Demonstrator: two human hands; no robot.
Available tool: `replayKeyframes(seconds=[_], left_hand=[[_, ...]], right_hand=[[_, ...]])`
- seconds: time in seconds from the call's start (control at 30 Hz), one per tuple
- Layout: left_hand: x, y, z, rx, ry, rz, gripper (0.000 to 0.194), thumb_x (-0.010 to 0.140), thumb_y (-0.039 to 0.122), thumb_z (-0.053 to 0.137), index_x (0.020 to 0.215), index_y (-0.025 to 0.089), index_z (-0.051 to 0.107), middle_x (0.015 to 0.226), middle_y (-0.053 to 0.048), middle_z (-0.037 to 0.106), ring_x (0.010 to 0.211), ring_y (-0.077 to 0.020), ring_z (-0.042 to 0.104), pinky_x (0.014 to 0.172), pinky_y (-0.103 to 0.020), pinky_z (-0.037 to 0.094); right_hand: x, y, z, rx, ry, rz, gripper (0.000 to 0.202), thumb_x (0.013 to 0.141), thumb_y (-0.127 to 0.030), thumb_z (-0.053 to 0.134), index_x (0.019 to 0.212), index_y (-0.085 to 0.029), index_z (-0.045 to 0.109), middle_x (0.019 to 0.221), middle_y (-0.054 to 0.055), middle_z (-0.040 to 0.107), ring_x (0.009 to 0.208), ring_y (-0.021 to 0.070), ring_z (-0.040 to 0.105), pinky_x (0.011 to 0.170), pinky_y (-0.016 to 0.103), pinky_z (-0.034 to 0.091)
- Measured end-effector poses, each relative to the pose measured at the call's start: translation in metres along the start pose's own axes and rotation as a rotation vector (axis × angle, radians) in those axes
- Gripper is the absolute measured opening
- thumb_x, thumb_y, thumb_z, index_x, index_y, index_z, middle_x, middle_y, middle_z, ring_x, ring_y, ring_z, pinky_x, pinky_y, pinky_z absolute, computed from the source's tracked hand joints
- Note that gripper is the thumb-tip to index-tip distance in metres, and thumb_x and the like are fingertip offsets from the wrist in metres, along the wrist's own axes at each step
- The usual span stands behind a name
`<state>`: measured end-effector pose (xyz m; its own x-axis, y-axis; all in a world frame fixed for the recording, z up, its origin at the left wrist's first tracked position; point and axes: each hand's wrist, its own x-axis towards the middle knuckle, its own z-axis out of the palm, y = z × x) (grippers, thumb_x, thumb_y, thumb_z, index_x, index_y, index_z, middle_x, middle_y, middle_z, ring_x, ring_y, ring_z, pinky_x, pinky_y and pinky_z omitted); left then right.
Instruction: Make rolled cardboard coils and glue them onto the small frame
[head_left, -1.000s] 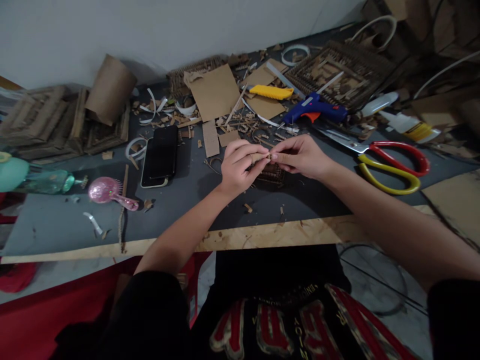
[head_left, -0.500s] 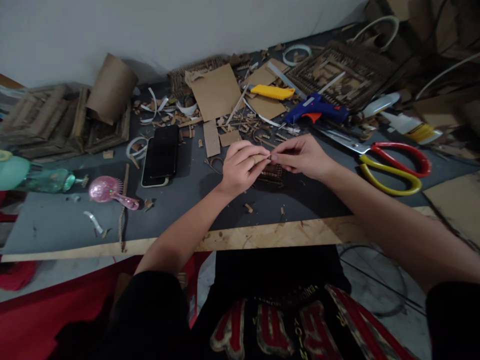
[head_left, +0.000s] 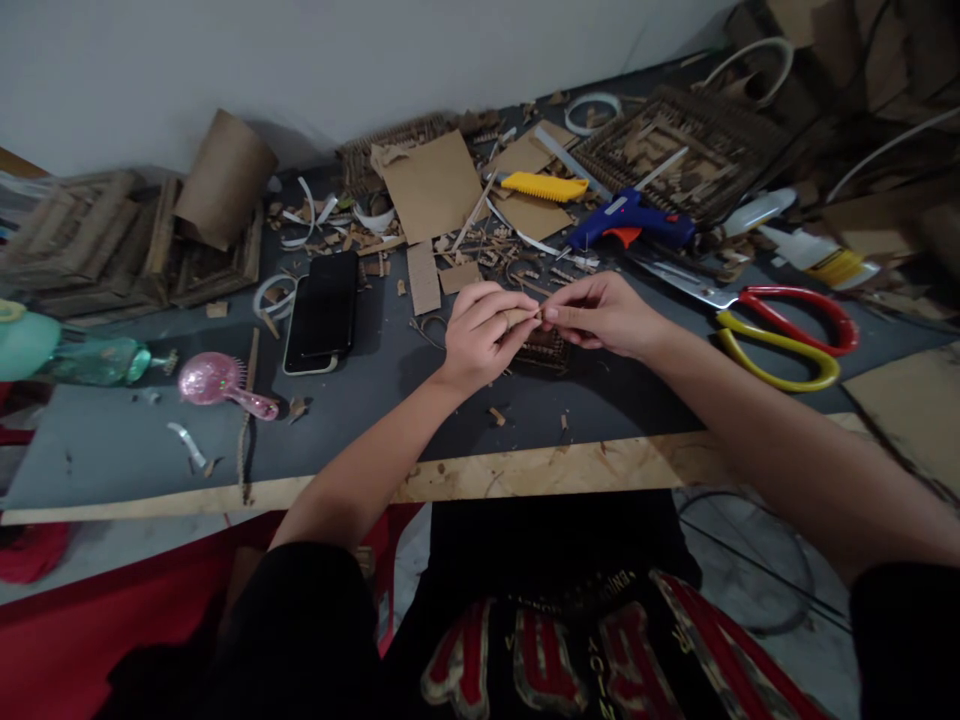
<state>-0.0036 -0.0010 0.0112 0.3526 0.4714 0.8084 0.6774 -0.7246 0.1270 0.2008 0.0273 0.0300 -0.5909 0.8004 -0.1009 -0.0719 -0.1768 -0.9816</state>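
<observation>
My left hand is closed, its fingertips pinched together at the middle of the dark tabletop. My right hand meets it from the right, thumb and forefinger also pinched. Something tiny and brownish is between the fingertips of both hands, too small to name. Just beneath and behind the hands lies a small brown woven-looking piece, partly hidden by them. A strip of cardboard lies behind my left hand, among many brown scraps.
A blue glue gun, a yellow cutter and red-and-yellow scissors lie behind and to the right. On the left are a black phone, a pink hairbrush and a green bottle. A cardboard sheet lies behind.
My right hand has shifted very slightly, its fingertips still meeting those of my left hand. Otherwise the scene looks the same.
</observation>
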Motion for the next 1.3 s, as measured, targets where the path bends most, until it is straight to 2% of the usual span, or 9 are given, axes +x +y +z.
replayKeyframes(seconds=[0.17,0.3,0.63,0.83,0.97,1.1,1.3], left_hand=[[-0.0003,-0.0001,0.0006,-0.04,0.014,0.004,0.015,0.097,0.035,0.062,0.09,0.024,0.07,0.09,-0.001,0.076,0.091,-0.0163,0.066,0.084,-0.035,0.053],[-0.0031,-0.0017,0.0018,-0.08,-0.043,-0.04,0.015,0.097,0.036,0.061,0.094,0.025,0.071,0.093,-0.001,0.077,0.094,-0.0173,0.065,0.088,-0.038,0.052],[-0.0025,-0.0013,0.0009,-0.052,-0.068,-0.067,0.019,0.098,0.038,0.059,0.09,0.024,0.07,0.094,-0.001,0.076,0.095,-0.0181,0.065,0.089,-0.04,0.052],[-0.0002,-0.0002,0.001,-0.051,-0.005,-0.012,0.016,0.097,0.033,0.061,0.087,0.023,0.068,0.092,0.0,0.076,0.092,-0.0167,0.065,0.084,-0.037,0.053],[-0.0007,-0.0007,0.0014,-0.039,-0.047,-0.049,0.018,0.098,0.036,0.06,0.088,0.023,0.068,0.093,-0.001,0.076,0.093,-0.0176,0.065,0.085,-0.038,0.053],[-0.0008,-0.0012,0.0016,-0.056,-0.025,-0.029,0.016,0.097,0.035,0.061,0.088,0.023,0.068,0.093,-0.001,0.076,0.094,-0.017,0.065,0.085,-0.037,0.052],[-0.0006,-0.0025,0.0024,-0.078,-0.039,-0.031,0.017,0.098,0.033,0.06,0.09,0.021,0.069,0.095,-0.002,0.076,0.095,-0.0173,0.063,0.088,-0.037,0.05]], right_hand=[[0.0,-0.0017,0.0006,-0.028,-0.003,-0.014,0.044,0.066,-0.054,0.087,0.077,-0.013,0.073,0.044,-0.006,0.053,0.035,0.0028,0.038,0.029,0.017,0.021],[-0.0008,-0.003,0.0006,-0.053,-0.006,-0.016,0.041,0.067,-0.05,0.087,0.077,-0.014,0.073,0.044,-0.006,0.053,0.036,0.0027,0.038,0.03,0.017,0.022],[0.0009,0.0009,0.0014,-0.03,0.005,0.004,0.037,0.07,-0.048,0.086,0.077,-0.015,0.073,0.047,-0.005,0.053,0.037,0.0034,0.038,0.03,0.019,0.02],[0.0001,0.0003,0.004,-0.039,0.055,-0.007,0.034,0.066,-0.043,0.089,0.076,-0.015,0.074,0.047,-0.004,0.055,0.038,0.0036,0.041,0.03,0.017,0.024],[0.0005,0.0017,0.0057,-0.047,0.069,-0.018,0.031,0.069,-0.04,0.087,0.075,-0.014,0.072,0.047,-0.004,0.056,0.037,0.0032,0.042,0.03,0.017,0.025],[0.0006,0.0013,0.0074,-0.045,0.057,-0.01,0.028,0.074,-0.038,0.084,0.075,-0.013,0.07,0.045,-0.005,0.054,0.036,0.0028,0.04,0.03,0.016,0.024],[-0.0002,0.0003,0.0087,-0.079,0.095,0.003,0.03,0.073,-0.038,0.084,0.075,-0.012,0.07,0.043,-0.006,0.052,0.035,0.0018,0.04,0.03,0.014,0.027]])
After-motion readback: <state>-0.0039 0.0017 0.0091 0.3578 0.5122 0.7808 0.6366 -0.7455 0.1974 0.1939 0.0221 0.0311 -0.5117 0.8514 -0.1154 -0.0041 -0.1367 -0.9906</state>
